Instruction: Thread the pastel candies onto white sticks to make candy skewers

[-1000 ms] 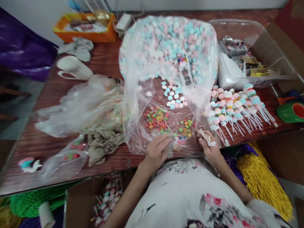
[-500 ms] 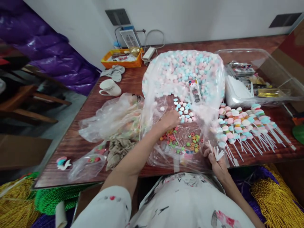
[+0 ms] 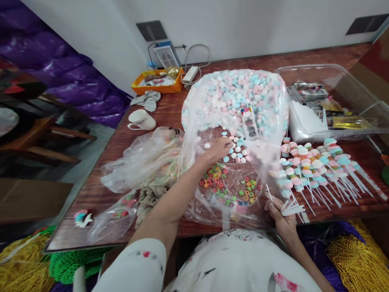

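Note:
My left hand (image 3: 221,148) reaches over loose pink, blue and white marshmallows (image 3: 237,153) on clear plastic. Its fingers are closed at the tips, and what they pinch, if anything, is hidden. Low on the right, my right hand (image 3: 282,217) grips a bundle of thin white sticks (image 3: 293,209). One single stick (image 3: 269,192) stands up apart from the bundle near its thumb and fingers. Between the hands lie colourful ring-shaped candies (image 3: 216,177). Beside my right hand are skewers of stacked marshmallows (image 3: 313,166) with white stick ends.
A large clear bag of marshmallows (image 3: 237,91) lies behind, with a small printed packet (image 3: 249,123) on it. A clear plastic tub (image 3: 334,73) stands back right. On the left are a white mug (image 3: 141,120), plastic bags (image 3: 133,162), a cloth (image 3: 151,198) and an orange tray (image 3: 173,88).
My right hand has turned, so the sticks fan rightward and one now stands apart. My left hand has shifted slightly left over the marshmallows. The whole view has tilted a little.

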A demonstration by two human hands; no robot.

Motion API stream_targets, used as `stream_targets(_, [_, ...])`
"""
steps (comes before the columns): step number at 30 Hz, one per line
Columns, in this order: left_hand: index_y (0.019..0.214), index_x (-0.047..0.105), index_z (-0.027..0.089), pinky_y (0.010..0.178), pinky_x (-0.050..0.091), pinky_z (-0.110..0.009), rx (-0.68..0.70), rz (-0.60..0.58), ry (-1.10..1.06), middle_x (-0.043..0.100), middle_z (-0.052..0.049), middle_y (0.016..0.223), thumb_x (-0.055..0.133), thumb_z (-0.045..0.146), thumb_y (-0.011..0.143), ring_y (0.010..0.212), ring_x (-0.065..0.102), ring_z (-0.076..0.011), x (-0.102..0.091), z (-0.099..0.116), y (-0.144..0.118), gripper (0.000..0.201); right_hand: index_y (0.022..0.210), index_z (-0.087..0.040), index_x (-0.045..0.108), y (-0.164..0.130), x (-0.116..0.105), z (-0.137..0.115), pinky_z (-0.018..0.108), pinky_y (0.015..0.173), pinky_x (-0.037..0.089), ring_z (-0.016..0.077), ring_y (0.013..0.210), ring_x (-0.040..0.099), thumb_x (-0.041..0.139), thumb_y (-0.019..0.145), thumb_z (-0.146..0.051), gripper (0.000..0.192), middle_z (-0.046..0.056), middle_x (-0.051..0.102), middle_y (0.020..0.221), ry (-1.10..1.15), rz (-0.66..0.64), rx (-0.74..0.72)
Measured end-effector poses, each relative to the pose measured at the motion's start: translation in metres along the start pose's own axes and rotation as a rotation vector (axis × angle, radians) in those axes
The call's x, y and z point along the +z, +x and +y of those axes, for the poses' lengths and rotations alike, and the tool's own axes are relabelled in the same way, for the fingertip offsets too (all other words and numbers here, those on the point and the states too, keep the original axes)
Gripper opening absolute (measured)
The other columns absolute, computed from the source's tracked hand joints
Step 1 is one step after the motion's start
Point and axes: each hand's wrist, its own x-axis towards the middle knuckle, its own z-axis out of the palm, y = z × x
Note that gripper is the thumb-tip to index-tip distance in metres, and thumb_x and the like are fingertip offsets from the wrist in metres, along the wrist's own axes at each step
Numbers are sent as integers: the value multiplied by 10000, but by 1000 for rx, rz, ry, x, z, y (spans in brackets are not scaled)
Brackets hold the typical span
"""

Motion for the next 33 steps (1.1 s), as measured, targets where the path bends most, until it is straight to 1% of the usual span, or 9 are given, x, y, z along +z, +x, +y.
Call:
stream_targets(2, [704, 667, 138, 683, 433, -271, 22, -19, 30, 654, -61, 728, 489, 213, 830, 713, 571, -166, 4, 6, 12, 230, 1148, -232, 694, -2, 0, 4, 250, 528, 407, 137, 596, 501, 579, 913, -361, 292, 0, 602, 714, 33, 26, 25])
stream_targets(5, [692, 657, 140, 761, 449, -310, 51, -42, 72, 650, -89, 743, 514, 168, 799, 788, 575, -200, 12, 13, 17, 181, 1158, -219, 693, -3, 0, 6, 231, 476, 337, 109, 530, 418, 552, 923, -400, 328, -9, 573, 684, 65, 33, 62])
stream_targets(11, [755, 649, 132, 844, 459, -385, 202, 22, 170, 612, -152, 971, 507, 61, 747, 1001, 540, -268, 29, 22, -5, 158, 1190, -216, 675, -1, 0, 5, 221, 480, 334, 110, 557, 417, 532, 929, -420, 361, -10, 557, 683, 90, 15, 79])
stream_targets(15, [755, 647, 142, 764, 477, -342, 289, 31, 52, 602, -123, 892, 478, 24, 744, 882, 564, -231, 27, 29, -18, 206, 1190, -218, 676, -2, 0, 4, 222, 487, 350, 105, 562, 430, 530, 938, -372, 329, -14, 540, 677, 11, 16, 35])
stream_targets(17, [792, 662, 147, 777, 485, -343, 287, 129, -68, 614, -106, 883, 480, 62, 797, 866, 574, -214, 21, 36, -28, 201, 1187, -224, 676, -3, 0, 3, 230, 491, 363, 108, 557, 437, 520, 945, -354, 316, -15, 537, 673, -35, 19, 4])
stream_targets(21, [845, 684, 154, 843, 508, -352, 116, 356, -609, 684, -63, 899, 617, 238, 830, 873, 623, -184, 10, 59, -65, 108, 1127, -229, 697, -5, 1, -6, 267, 551, 435, 130, 566, 500, 499, 941, -308, 284, -11, 565, 658, -194, 4, -112])
stream_targets(26, [1049, 696, 171, 756, 556, -304, -211, 237, -1360, 737, -55, 955, 742, 299, 755, 822, 676, -162, 18, 87, -125, 324, 1147, -215, 687, -3, 8, -33, 325, 676, 530, 168, 622, 602, 492, 872, -164, 341, 17, 646, 685, -364, -129, -277])
stream_targets(29, [1000, 731, 186, 802, 550, -276, -331, 324, -1529, 742, -40, 954, 790, 272, 709, 845, 679, -147, 27, 91, -148, 309, 1185, -208, 664, 0, 16, -47, 328, 678, 555, 177, 643, 638, 460, 832, -95, 423, 23, 678, 726, -425, -233, -324])
stream_targets(33, [939, 757, 189, 846, 541, -283, -359, 456, -1494, 736, -41, 968, 808, 275, 697, 883, 673, -154, 36, 84, -163, 262, 1216, -190, 639, 0, 23, -51, 334, 737, 568, 188, 755, 677, 427, 789, -26, 504, 41, 719, 855, -470, -301, -353])
